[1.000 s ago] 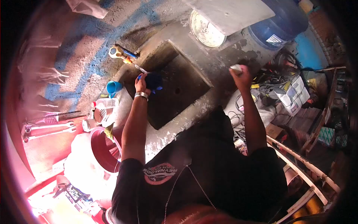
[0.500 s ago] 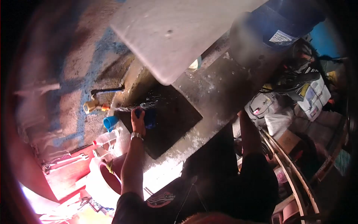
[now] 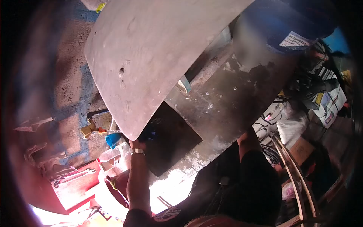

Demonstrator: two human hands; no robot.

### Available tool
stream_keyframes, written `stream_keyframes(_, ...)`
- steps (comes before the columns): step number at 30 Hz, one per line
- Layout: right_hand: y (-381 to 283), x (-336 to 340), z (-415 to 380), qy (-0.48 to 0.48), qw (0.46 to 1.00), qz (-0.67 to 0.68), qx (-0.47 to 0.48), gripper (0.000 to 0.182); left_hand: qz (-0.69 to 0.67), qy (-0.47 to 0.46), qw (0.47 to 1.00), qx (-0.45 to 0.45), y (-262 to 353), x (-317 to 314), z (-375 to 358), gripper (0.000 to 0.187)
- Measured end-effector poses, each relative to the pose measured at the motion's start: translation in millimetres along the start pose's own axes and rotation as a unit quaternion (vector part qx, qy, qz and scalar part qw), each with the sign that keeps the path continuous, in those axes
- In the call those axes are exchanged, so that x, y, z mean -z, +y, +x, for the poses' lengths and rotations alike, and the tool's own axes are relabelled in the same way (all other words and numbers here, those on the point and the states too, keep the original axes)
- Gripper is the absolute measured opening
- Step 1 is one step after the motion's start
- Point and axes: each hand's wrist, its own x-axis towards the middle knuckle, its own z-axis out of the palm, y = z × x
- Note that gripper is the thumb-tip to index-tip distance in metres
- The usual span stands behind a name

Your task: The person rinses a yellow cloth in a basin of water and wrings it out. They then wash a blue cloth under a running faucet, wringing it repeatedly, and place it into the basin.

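Note:
My left hand (image 3: pixel 138 144), with a metal watch (image 3: pixel 138 151) on its wrist, reaches into the dark sink basin (image 3: pixel 170 143). The corner of a large pale board (image 3: pixel 132 68) covers its fingers, so what they hold is hidden. Something dark blue (image 3: pixel 152 133) shows faintly in the basin beside that hand. Left of it are a brass tap (image 3: pixel 88 129) with an orange end and a blue cup (image 3: pixel 112 140). My right forearm (image 3: pixel 246 143) comes up at the counter's (image 3: pixel 221 102) near edge; the right hand itself is out of sight.
A large blue container (image 3: pixel 280 26) with a white label stands at the far right of the counter. A clear bottle (image 3: pixel 109 155) with a red cap lies below the cup. Bent wooden strips (image 3: pixel 293 172), cables and a cardboard box (image 3: pixel 300 151) are on the right.
My view has shifted, and the pale board now covers more of the basin and my left fingers. Before, those fingers were around something dark blue in the tap's water stream.

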Motion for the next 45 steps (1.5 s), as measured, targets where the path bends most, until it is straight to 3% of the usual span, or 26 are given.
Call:
stream_keyframes(5, -16.2, 19.1, -31.1, 0.016, 0.999, -0.002, 0.045, 0.053, -0.114, -0.036, 0.992, 0.025, 6.8, -8.6, -4.4, 0.046)
stream_keyframes(7, -39.2, 38.0, -61.0, 0.074, 0.988, 0.013, 0.133, 0.055, -0.141, -0.095, 0.985, 0.009, 13.0, -2.7, -9.2, 0.049)
stream_keyframes(9, -76.1, 73.7, -117.3, 0.244, 0.916, -0.004, 0.317, 0.057, -0.191, -0.066, 0.979, 0.028, 16.8, -2.2, -9.2, 0.044)
stream_keyframes(11, -199.4, 84.7, -238.8, 0.378, 0.830, -0.064, 0.404, 0.064, -0.215, -0.074, 0.973, 0.034, 15.9, 9.7, -0.5, 0.044)
stream_keyframes(13, -299.0, 83.4, -305.3, 0.350, 0.732, -0.190, 0.553, 0.056, -0.234, -0.048, 0.970, 0.046, 15.6, 9.3, -9.4, 0.044)
stream_keyframes(15, -357.3, 80.9, -303.6, 0.281, 0.706, -0.324, 0.564, 0.068, -0.250, -0.031, 0.966, 0.058, 14.5, 5.9, -18.0, 0.044)
stream_keyframes(17, -391.4, 62.8, -275.2, 0.301, 0.621, -0.506, 0.518, 0.074, -0.234, 0.028, 0.969, 0.068, 11.3, 5.4, -19.8, 0.046)
stream_keyframes(18, -395.6, 51.6, -267.9, 0.303, 0.617, -0.508, 0.520, 0.074, -0.241, 0.017, 0.968, 0.067, 4.0, 14.8, -13.1, 0.047)
stream_keyframes(20, -388.2, 17.9, -262.0, 0.330, 0.594, -0.590, 0.436, 0.079, -0.248, 0.023, 0.966, 0.075, 0.4, 19.2, -14.5, 0.047)
stream_keyframes(22, -373.7, -14.4, -273.0, 0.296, 0.606, -0.572, 0.467, 0.079, -0.261, 0.027, 0.961, 0.089, 0.4, 19.5, -18.4, 0.047)
stream_keyframes(26, -323.2, -103.5, -335.4, 0.112, 0.637, -0.559, 0.519, 0.086, -0.259, -0.007, 0.958, 0.120, -5.5, 33.1, -8.7, 0.049)
stream_keyframes(28, -289.6, -141.9, -351.8, -0.005, 0.605, -0.555, 0.571, 0.084, -0.276, -0.004, 0.954, 0.120, 1.0, 28.5, -18.2, 0.050)
stream_keyframes(30, -248.9, -178.3, -345.1, -0.121, 0.673, -0.504, 0.528, 0.079, -0.278, -0.002, 0.953, 0.124, 15.0, 21.6, -31.3, 0.051)
stream_keyframes(31, -242.2, -197.8, -338.7, -0.118, 0.671, -0.505, 0.530, 0.079, -0.277, 0.006, 0.952, 0.129, 20.6, 22.1, -33.7, 0.053)
stream_keyframes(33, -238.4, -233.9, -326.6, -0.127, 0.784, -0.327, 0.513, 0.067, -0.279, -0.023, 0.951, 0.128, 26.3, 31.5, -29.3, 0.053)
stream_keyframes(34, -242.4, -252.5, -320.0, -0.128, 0.782, -0.331, 0.512, 0.067, -0.280, -0.047, 0.950, 0.129, 26.3, 37.4, -29.1, 0.053)
stream_keyframes(35, -252.4, -272.6, -310.4, -0.172, 0.841, -0.258, 0.444, 0.056, -0.284, -0.047, 0.949, 0.130, 26.9, 40.2, -27.8, 0.053)
stream_keyframes(36, -262.0, -292.3, -301.5, -0.213, 0.886, -0.181, 0.370, 0.046, -0.223, 0.061, 0.971, 0.068, 30.0, 40.4, -24.9, 0.049)
stream_keyframes(37, -267.3, -311.9, -294.9, -0.215, 0.877, -0.196, 0.383, 0.039, -0.157, 0.170, 0.973, 0.004, 33.6, 42.8, -24.5, 0.048)
stream_keyframes(39, -280.1, -344.5, -292.3, -0.222, 0.863, -0.212, 0.401, 0.032, -0.202, 0.166, 0.965, -0.029, 34.7, 44.2, -35.4, 0.049)
stream_keyframes(41, -298.1, -371.2, -302.8, -0.272, 0.854, -0.266, 0.355, 0.028, -0.184, 0.220, 0.956, -0.052, 25.4, 53.3, -31.8, 0.048)
stream_keyframes(43, -303.6, -396.2, -301.8, -0.259, 0.846, -0.248, 0.395, 0.022, -0.216, 0.210, 0.951, -0.069, 23.8, 54.9, -34.9, 0.049)
stream_keyframes(45, -311.8, -413.7, -303.6, -0.257, 0.861, -0.276, 0.341, 0.018, -0.185, 0.275, 0.941, -0.070, 20.9, 61.2, -33.8, 0.047)
